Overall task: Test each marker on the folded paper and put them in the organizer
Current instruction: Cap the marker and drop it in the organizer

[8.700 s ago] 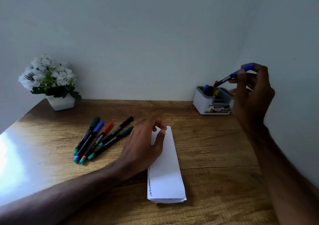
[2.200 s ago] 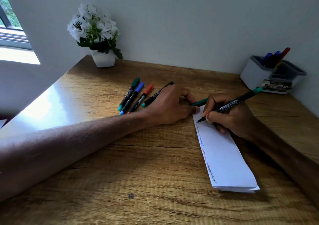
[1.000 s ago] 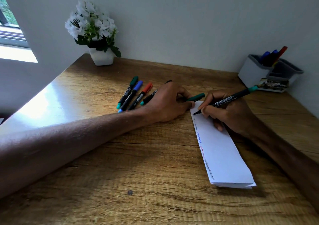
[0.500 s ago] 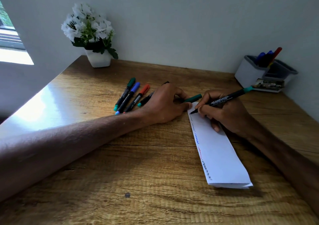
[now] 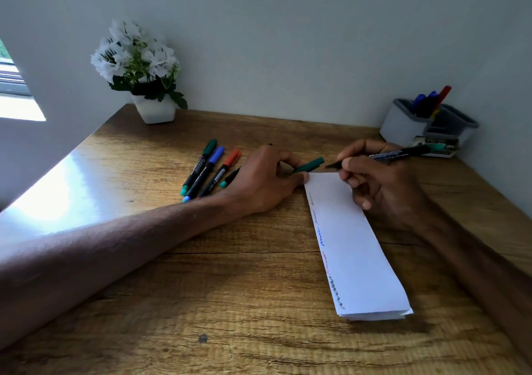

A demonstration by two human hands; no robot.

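Note:
A folded white paper [image 5: 357, 248] lies on the wooden desk with black, red, blue and green scribbles down its left edge. My right hand [image 5: 383, 184] grips an uncapped green marker [image 5: 394, 153]; its tip is lifted just past the paper's far edge. My left hand [image 5: 264, 182] pinches the marker's green cap [image 5: 309, 165] and rests at the paper's top left corner. Several capped markers [image 5: 210, 167] lie in a row to the left of that hand. A grey organizer [image 5: 403, 124] at the back right holds blue and red markers.
A white pot of white flowers [image 5: 144, 72] stands at the back left of the desk [image 5: 201, 288]. Walls close off the back and right side. A bright window [image 5: 14, 98] is at the far left.
The marker tip has lifted off the paper's top corner and now points towards the cap in my left hand. The left hand has stayed in place.

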